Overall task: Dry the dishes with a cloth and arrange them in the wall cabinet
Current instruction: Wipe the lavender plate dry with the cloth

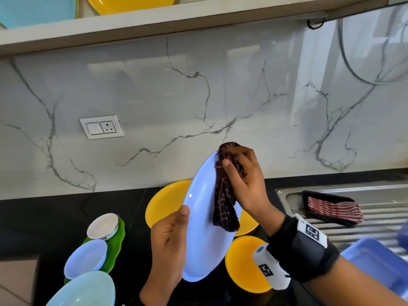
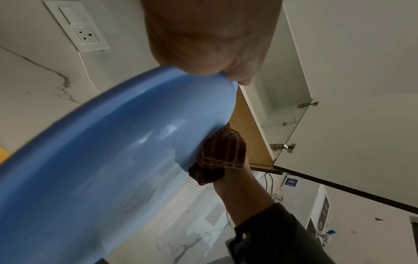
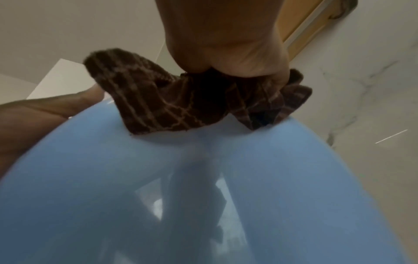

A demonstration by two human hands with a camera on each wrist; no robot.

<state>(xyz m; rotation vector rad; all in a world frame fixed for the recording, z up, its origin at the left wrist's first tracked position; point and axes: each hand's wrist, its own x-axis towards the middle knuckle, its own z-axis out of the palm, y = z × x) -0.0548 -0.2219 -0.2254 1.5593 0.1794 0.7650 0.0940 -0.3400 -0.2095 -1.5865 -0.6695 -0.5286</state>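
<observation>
1. Left hand (image 1: 169,244): I see it gripping the blue plate (image 1: 203,217) at the near rim, thumb over the front face, palm and fingers behind (fingers themselves hidden in the head view). The left wrist view shows the same hand (image 2: 210,35) curled over the plate edge (image 2: 101,160).

2. Right hand (image 1: 245,180): fingers curled round the dark checked cloth (image 1: 226,195), pressing it vs. the plate's far rim. A loose tail of cloth hangs down across the plate face. In the right wrist view the hand (image 3: 228,41) bunches the cloth (image 3: 172,103) onto the plate surface (image 3: 203,196).

3. Plate position: held in the air, tilted on edge, above the black counter (image 1: 55,217) and in front of the marble backsplash (image 1: 176,96).

4. Other dishes on the counter: two yellow plates (image 1: 167,202) (image 1: 242,261) beneath and behind the held plate. At left, a white bowl (image 1: 103,225) and a small blue plate (image 1: 86,258) sit on a green dish (image 1: 114,250); a pale blue bowl (image 1: 86,290) is nearest me.

5. Wall cabinet shelf (image 1: 154,21) above: holds a yellow plate (image 1: 130,3) and a pale blue plate (image 1: 37,9), approx. side by side.

6. Right side: steel drainboard (image 1: 375,199) w/ a black tray (image 1: 326,206) carrying a red striped cloth (image 1: 333,208).
</observation>
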